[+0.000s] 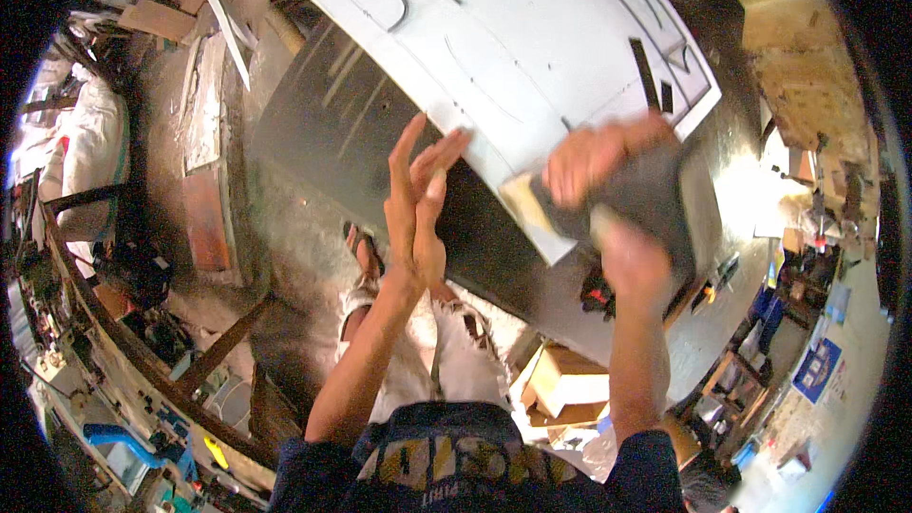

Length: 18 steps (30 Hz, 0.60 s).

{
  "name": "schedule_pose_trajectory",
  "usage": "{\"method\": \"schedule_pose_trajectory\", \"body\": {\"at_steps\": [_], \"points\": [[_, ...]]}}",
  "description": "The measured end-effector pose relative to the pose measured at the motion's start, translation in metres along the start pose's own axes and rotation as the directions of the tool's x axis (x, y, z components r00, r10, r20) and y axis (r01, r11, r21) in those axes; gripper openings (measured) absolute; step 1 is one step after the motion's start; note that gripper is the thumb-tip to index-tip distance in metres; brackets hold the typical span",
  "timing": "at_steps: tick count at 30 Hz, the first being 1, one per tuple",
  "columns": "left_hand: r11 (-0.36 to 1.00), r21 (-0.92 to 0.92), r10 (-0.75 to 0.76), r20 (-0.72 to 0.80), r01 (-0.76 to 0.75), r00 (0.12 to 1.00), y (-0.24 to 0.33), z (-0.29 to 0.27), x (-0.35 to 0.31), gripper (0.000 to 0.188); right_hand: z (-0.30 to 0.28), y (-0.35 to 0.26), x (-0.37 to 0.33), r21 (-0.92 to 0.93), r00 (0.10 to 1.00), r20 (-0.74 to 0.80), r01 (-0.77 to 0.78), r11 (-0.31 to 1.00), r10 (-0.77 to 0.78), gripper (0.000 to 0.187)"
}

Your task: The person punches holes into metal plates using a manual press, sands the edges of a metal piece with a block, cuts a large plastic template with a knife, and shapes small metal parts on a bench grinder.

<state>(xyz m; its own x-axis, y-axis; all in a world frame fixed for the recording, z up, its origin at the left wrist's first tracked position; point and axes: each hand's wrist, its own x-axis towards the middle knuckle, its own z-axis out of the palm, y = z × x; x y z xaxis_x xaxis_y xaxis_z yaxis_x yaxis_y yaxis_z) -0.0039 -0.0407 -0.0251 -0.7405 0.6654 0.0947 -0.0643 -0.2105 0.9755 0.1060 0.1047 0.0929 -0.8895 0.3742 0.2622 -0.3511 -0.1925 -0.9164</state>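
Note:
My left hand (418,195) is raised beside the near edge of a large white sheet (494,57), its fingers stretched out and nothing held. Dark curved outlines and strips mark the sheet, which lies on a dark tabletop (342,114). Toward the sheet's right near corner, my right hand (632,252) is blurred by motion, its thumb against a dark grey piece (651,195). Blurred, curled fingers (594,166) lie over the far side of that piece. A pale yellowish strip (527,204) shows at its left end. What the piece is cannot be made out.
An open cardboard box (560,385) stands below the table's near edge. At the left are a worn wooden piece (209,218), a white sack (95,147) and a cluttered bench with a blue curved tool (123,442). Shelves and more clutter line the right side.

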Motion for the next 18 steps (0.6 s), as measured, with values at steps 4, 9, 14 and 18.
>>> {"method": "schedule_pose_trajectory", "body": {"at_steps": [4,9,14,18], "points": [[0.995,0.096,0.03,0.01,-0.03,1.0,-0.003,0.0,0.0,0.056,0.0,-0.019,-0.009,0.061,0.997,0.075,0.001,0.998,-0.005,0.043],[0.986,0.167,0.011,0.011,-0.013,1.0,0.0,-0.001,-0.002,0.056,0.008,-0.019,-0.007,0.044,0.992,0.015,0.121,0.992,-0.122,0.054],[0.991,0.119,0.055,0.021,-0.057,0.998,-0.004,-0.002,0.002,0.056,0.024,-0.016,-0.006,-0.067,0.98,0.01,0.199,0.978,-0.199,0.056],[0.98,0.188,0.049,0.057,-0.059,0.997,-0.001,0.002,0.0,0.054,0.016,-0.019,-0.007,-0.116,0.964,0.033,0.264,0.957,-0.262,0.054]]}}
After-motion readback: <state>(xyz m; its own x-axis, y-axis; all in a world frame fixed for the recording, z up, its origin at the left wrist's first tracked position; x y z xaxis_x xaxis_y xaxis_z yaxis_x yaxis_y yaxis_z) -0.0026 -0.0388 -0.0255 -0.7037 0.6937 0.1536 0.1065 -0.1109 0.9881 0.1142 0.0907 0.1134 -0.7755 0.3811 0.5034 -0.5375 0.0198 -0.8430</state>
